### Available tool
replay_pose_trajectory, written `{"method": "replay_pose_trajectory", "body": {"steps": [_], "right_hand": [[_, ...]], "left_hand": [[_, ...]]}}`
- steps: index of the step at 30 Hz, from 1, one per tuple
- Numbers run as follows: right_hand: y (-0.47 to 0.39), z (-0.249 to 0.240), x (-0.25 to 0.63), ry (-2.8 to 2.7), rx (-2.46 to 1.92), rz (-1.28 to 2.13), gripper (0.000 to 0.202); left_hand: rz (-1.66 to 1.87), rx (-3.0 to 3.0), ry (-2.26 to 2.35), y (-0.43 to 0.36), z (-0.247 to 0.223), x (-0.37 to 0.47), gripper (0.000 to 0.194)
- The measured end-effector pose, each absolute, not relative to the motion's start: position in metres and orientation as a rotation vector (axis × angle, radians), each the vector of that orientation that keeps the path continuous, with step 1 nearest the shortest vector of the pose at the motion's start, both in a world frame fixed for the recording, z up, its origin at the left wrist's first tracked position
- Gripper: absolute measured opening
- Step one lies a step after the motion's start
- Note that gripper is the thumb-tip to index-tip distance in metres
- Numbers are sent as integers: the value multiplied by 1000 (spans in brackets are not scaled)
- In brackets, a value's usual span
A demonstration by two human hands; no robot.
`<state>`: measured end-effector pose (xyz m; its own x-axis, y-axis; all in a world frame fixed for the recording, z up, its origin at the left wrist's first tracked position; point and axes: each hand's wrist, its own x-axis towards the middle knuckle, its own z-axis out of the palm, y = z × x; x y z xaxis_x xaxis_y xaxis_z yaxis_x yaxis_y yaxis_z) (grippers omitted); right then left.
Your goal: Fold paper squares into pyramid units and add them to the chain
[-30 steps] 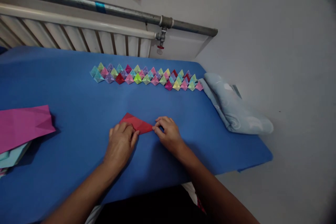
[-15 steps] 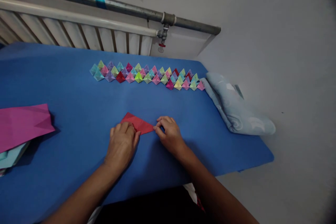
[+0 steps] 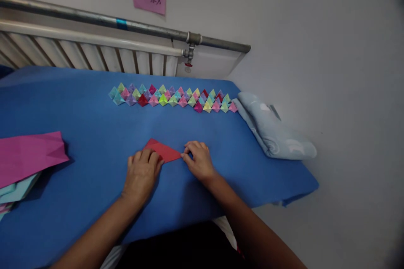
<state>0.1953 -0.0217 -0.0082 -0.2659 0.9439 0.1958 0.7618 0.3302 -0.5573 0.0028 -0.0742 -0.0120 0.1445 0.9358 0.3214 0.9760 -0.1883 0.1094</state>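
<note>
A folded piece of red paper (image 3: 164,152) lies on the blue tabletop between my hands, its right end narrowing to a point. My left hand (image 3: 142,171) rests over its left lower part, fingers bent and pressed onto it; the fingertips are partly hidden. At the pointed right end, my right hand (image 3: 198,159) pinches the tip between thumb and forefinger. Beyond the hands, small folded paper pieces (image 3: 173,100) in pink, green, blue, purple, red and yellow stand in close rows.
Large magenta paper (image 3: 31,155) lies at the left on top of light blue paper (image 3: 22,189). A folded light blue cloth (image 3: 274,130) sits at the table's right edge. Behind the blue table (image 3: 94,126) run a radiator (image 3: 107,56) and a metal pipe (image 3: 151,29) with a valve.
My head view has tilted up and shifted slightly, showing more of the pink note on the wall. Both hands keep nearly the same places on the red paper.
</note>
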Motion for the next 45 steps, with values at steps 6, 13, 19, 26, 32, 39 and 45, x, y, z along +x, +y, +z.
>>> {"method": "replay_pose_trajectory", "body": {"steps": [6, 13, 19, 26, 32, 39, 45], "right_hand": [[-22, -9, 194, -2105, -1503, 496, 9], [-24, -1, 196, -2148, -1538, 506, 7], [-28, 14, 187, -2324, -1581, 441, 19], [-22, 21, 179, -2235, -1573, 670, 8], [-22, 25, 181, -2043, -1572, 928, 18], [-43, 38, 185, -1411, -1305, 1746, 14], [-59, 63, 193, -1379, -1151, 1597, 23]], "left_hand": [[-524, -2520, -1521, -76, -18, -3, 49], [-390, -2526, -1432, -84, -10, -6, 46], [-345, -2433, -1485, -104, -12, -18, 49], [-504, -2375, -1587, -105, -16, -15, 35], [-641, -2348, -1602, -100, -9, -5, 21], [-806, -2235, -1500, -95, 2, 9, 17], [-1188, -2286, -1559, -105, 17, 3, 15]]}}
